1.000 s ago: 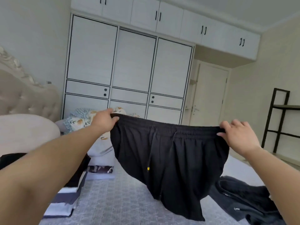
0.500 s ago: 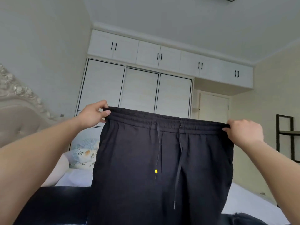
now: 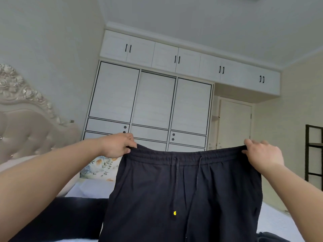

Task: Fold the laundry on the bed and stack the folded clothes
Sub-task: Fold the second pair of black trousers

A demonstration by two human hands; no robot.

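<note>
The left hand (image 3: pixel 117 147) pinches the left end of the waistband of a pair of black pants (image 3: pixel 185 194), fingers curled over the elastic edge, and the right hand (image 3: pixel 262 155) grips the right end the same way, thumb and fingers closed on the fabric. Between the two hands the waistband is pulled out wide and nearly level, a little lower in the middle, and the pants hang straight down from it in front of the person, above the bed (image 3: pixel 272 222), with their lower part running out of the bottom of the view. Two drawstrings (image 3: pixel 176 180) drop from the centre of the waistband; the left one ends in a small yellow tip (image 3: pixel 174 213). Both bare forearms reach in from the lower corners toward the garment. Under the left forearm another dark piece of clothing (image 3: pixel 66 219) lies on the white sheet, and a bit of dark fabric shows at the lower right edge behind the pants. Behind the left hand a pillow with a leaf print (image 3: pixel 101 167) leans near the padded headboard (image 3: pixel 26 130), which has carved flowers along its top. Across the room stands a white wardrobe (image 3: pixel 150 105) with black-lined doors and a row of upper cupboards, beside it a pale door (image 3: pixel 235 124), and at the far right a dark shelf frame (image 3: pixel 313 154) against the wall.
</note>
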